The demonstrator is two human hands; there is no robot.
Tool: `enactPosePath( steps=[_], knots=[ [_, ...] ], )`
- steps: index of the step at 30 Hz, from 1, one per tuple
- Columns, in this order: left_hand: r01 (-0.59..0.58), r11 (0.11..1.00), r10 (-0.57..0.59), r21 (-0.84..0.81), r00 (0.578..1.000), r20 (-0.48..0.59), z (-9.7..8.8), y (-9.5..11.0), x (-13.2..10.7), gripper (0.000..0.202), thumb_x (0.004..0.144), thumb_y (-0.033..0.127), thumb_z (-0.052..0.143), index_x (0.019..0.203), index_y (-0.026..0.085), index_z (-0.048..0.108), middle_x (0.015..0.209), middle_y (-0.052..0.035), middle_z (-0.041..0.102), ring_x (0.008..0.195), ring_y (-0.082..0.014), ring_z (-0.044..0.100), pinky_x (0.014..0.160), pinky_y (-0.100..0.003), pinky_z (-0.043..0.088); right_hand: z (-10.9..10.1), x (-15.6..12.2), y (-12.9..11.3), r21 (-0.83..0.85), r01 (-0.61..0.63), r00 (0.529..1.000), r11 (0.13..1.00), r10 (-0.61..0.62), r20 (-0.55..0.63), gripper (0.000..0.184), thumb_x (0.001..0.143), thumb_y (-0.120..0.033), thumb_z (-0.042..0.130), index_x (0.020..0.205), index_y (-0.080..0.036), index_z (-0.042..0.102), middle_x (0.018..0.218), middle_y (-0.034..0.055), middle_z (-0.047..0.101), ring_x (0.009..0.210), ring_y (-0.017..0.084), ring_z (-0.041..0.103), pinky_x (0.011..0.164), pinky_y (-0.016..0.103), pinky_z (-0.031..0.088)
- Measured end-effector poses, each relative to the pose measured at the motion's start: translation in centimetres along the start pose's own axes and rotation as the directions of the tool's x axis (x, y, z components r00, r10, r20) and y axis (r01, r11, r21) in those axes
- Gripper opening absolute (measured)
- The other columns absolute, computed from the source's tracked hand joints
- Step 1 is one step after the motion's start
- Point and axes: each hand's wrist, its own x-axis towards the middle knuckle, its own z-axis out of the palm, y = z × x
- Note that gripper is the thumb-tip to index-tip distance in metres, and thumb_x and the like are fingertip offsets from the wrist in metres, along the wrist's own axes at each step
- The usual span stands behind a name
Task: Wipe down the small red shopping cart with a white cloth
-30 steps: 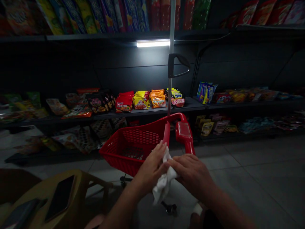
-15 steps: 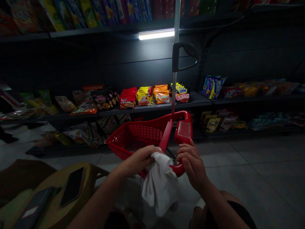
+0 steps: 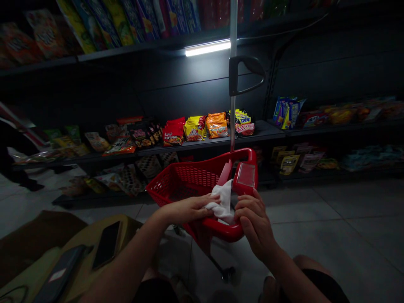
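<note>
Cloth (image 3: 224, 202) pressed under flat, open left hand (image 3: 186, 210) onto red cart handle (image 3: 221, 228); right hand (image 3: 254, 223) curled around handle's end, bracing it firmly.

Noodle packets (image 3: 195, 129) on a dark shelf (image 3: 261, 133), lit tube light (image 3: 207, 48), smartphone (image 3: 107, 245) on a yellow stool (image 3: 85, 235)

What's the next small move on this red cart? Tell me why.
Probably wipe the white cloth along the red plastic cart handle with the left hand: its fingers press the cloth there, while the right hand grips and steadies it.
</note>
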Motion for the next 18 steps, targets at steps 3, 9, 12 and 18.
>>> enactPosePath(
  steps=[3, 9, 12, 18],
  knots=[
    [-0.085, 0.990, 0.080, 0.115, 0.996, 0.047, -0.9, -0.1, 1.7, 0.049, 0.096, 0.023, 0.049, 0.145, 0.028, 0.049, 0.163, -0.0023, 0.025, 0.149, -0.0231, 0.029, 0.122, -0.042, 0.026, 0.1, -0.1, -0.3, -0.009, -0.010, 1.000, 1.000, 0.010, 0.002, 0.020, 0.094, -0.015, 0.042, 0.088, -0.024, 0.059, 0.096, 0.0012, 0.061, 0.114, 0.019, 0.052, 0.117, 0.047, 0.019],
    [-0.044, 0.962, 0.092, 0.270, 0.981, -0.168, -0.4, -1.2, 7.0, 0.042, 0.098, 0.026, 0.046, 0.138, 0.024, 0.056, 0.158, -0.0041, 0.038, 0.142, -0.0227, 0.042, 0.117, -0.038, 0.035, 0.1, 0.1, -0.5, -0.012, -0.003, 1.000, 1.000, 0.003, -0.020, 0.021, 0.093, -0.014, 0.041, 0.086, -0.024, 0.057, 0.094, 0.0008, 0.061, 0.114, 0.018, 0.051, 0.117, 0.046, 0.018],
    [0.046, 0.952, 0.031, 0.304, 0.969, -0.246, -0.9, -2.2, 10.9, 0.044, 0.099, 0.027, 0.045, 0.141, 0.024, 0.053, 0.157, -0.0051, 0.040, 0.142, -0.0240, 0.043, 0.117, -0.038, 0.035, 0.3, -0.2, -1.3, -0.035, 0.016, 1.000, 0.999, -0.016, 0.004, 0.020, 0.093, -0.014, 0.042, 0.087, -0.025, 0.058, 0.093, 0.0006, 0.061, 0.114, 0.018, 0.051, 0.117, 0.044, 0.017],
    [0.137, 0.951, -0.055, 0.278, 0.957, -0.284, -2.9, -2.3, 16.7, 0.046, 0.096, 0.022, 0.050, 0.141, 0.016, 0.052, 0.153, -0.0131, 0.045, 0.140, -0.0285, 0.044, 0.117, -0.040, 0.035, 0.6, -1.2, -3.0, -0.090, 0.063, 0.997, 0.994, -0.059, 0.043, 0.017, 0.092, -0.015, 0.044, 0.095, -0.024, 0.057, 0.098, 0.0015, 0.061, 0.117, 0.018, 0.050, 0.119, 0.043, 0.014]
  ],
)
